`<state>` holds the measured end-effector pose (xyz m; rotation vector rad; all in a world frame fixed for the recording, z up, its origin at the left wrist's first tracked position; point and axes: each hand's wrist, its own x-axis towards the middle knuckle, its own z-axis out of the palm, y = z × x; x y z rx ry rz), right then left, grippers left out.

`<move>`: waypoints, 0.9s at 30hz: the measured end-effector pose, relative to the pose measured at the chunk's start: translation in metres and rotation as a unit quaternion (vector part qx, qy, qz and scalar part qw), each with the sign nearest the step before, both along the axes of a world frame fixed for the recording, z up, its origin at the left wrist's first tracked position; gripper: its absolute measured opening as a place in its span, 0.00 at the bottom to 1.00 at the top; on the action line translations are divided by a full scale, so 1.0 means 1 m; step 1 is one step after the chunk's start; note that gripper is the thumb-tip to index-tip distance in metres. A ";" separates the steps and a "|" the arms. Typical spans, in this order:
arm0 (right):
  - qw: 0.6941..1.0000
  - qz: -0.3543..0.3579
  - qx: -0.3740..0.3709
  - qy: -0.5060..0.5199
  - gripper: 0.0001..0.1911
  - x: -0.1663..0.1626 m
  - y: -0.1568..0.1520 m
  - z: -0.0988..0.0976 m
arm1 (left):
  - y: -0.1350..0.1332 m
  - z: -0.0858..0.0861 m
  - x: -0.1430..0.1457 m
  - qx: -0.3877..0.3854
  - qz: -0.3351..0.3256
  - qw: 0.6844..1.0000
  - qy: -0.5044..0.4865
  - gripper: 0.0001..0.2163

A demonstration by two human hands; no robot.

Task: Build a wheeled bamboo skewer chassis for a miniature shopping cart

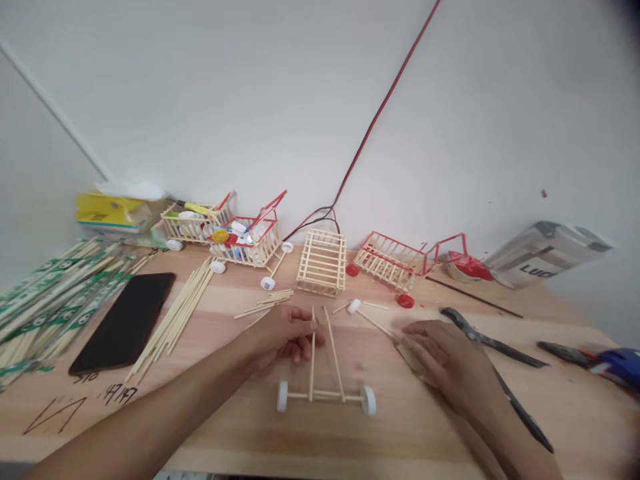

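My left hand pinches the upper end of a thin wooden stick. This stick and a second slanting stick meet an axle stick that has a white round cap on each end, such as the left wheel cap and the right wheel cap. To the right, my right hand is closed over a flat tan piece, which its fingers partly hide. Beside those fingertips lies another axle stick with a white cap.
Behind stand a bare stick basket, a red-trimmed cart and two filled carts, one in front. At left lie a black phone, loose sticks and packaged sticks. Pliers lie at right.
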<state>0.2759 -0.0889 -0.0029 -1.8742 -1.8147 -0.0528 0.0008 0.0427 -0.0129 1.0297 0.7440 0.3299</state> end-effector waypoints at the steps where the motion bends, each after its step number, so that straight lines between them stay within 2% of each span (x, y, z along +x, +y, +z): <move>1: 1.000 0.011 -0.003 -0.002 0.13 0.000 0.000 -0.003 | 0.000 0.001 0.001 -0.001 0.001 1.000 0.002 0.14; 4: 1.000 0.014 0.009 -0.002 0.13 -0.008 -0.001 -0.004 | 0.001 0.004 0.002 -0.018 0.001 1.000 0.007 0.14; 8: 0.999 0.033 0.031 0.023 0.10 -0.031 -0.001 0.006 | 0.001 0.009 0.003 -0.048 0.002 0.999 0.004 0.15; 11: 0.993 0.086 -0.012 0.075 0.09 -0.054 0.005 0.013 | -0.001 0.011 0.003 -0.068 -0.004 0.998 -0.010 0.16; 17: 0.955 0.122 -0.179 0.200 0.07 -0.087 0.014 0.014 | -0.006 0.013 0.003 -0.058 -0.016 0.998 -0.032 0.14; 22: 0.935 0.145 -0.195 0.258 0.08 -0.091 0.007 0.015 | -0.011 0.015 0.003 -0.036 0.000 0.998 -0.049 0.13; 27: 0.931 0.151 -0.194 0.269 0.08 -0.094 0.001 0.018 | -0.017 0.017 0.003 -0.032 0.003 0.998 -0.058 0.15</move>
